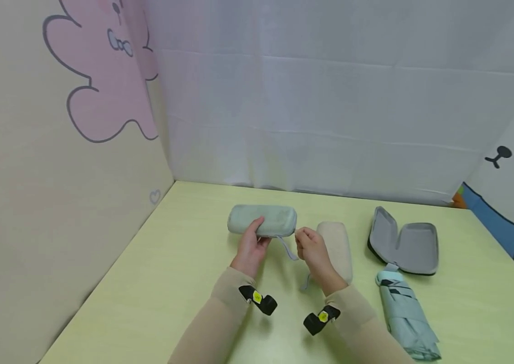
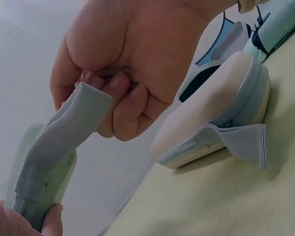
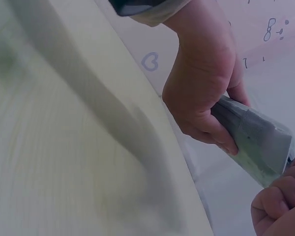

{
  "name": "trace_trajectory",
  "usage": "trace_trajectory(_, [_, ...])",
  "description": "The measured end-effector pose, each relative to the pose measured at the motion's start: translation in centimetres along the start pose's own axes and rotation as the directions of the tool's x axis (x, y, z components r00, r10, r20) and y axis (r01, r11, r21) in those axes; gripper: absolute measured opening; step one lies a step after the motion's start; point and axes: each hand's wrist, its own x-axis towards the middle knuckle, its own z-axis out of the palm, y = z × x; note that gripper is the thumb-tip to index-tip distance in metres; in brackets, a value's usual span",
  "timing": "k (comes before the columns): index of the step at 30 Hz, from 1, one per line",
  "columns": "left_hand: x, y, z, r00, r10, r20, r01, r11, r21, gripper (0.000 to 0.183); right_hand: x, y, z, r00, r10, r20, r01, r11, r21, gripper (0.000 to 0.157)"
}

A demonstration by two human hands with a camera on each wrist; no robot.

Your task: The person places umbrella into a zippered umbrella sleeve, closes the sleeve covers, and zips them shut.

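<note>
A pale green zippered case [image 1: 263, 218] is held up over the table by my left hand [image 1: 251, 247], thumb on its upper face and fingers beneath. Its grey ribbed strap [image 2: 64, 137] dangles from the near side. At the case's right end my right hand [image 1: 311, 247] has its fingers curled, pinching at the zipper; the small pull is mostly hidden behind the fingertips. In the right wrist view the case [image 3: 260, 147] is closed along the part that shows. Close beside my right hand lies a cream zippered case [image 1: 336, 247] with its own grey strap [image 2: 243, 142].
An open grey-lined case [image 1: 418, 247] lies farther right on the table [image 1: 147, 283]. In front of it is a folded mint umbrella [image 1: 407, 313]. A white curtain [image 1: 330, 111] hangs along the back edge, and a wall panel [image 1: 79, 202] borders the left side.
</note>
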Motion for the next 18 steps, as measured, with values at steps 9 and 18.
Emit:
trace_trajectory(9, [2.8, -1.3, -1.2, 0.999, 0.047, 0.015, -0.046, 0.997, -0.069, 0.05, 0.0, 0.7, 0.7, 1.0, 0.021, -0.012, -0.021, 1.0, -0.023, 0.029])
trace_trajectory(18, [-1.1, -0.4, 1.1, 1.0, 0.024, -0.009, -0.025, 0.994, -0.108, 0.045, -0.5, 1.1, 1.2, 0.999, 0.052, 0.006, -0.052, 0.997, 0.054, 0.029])
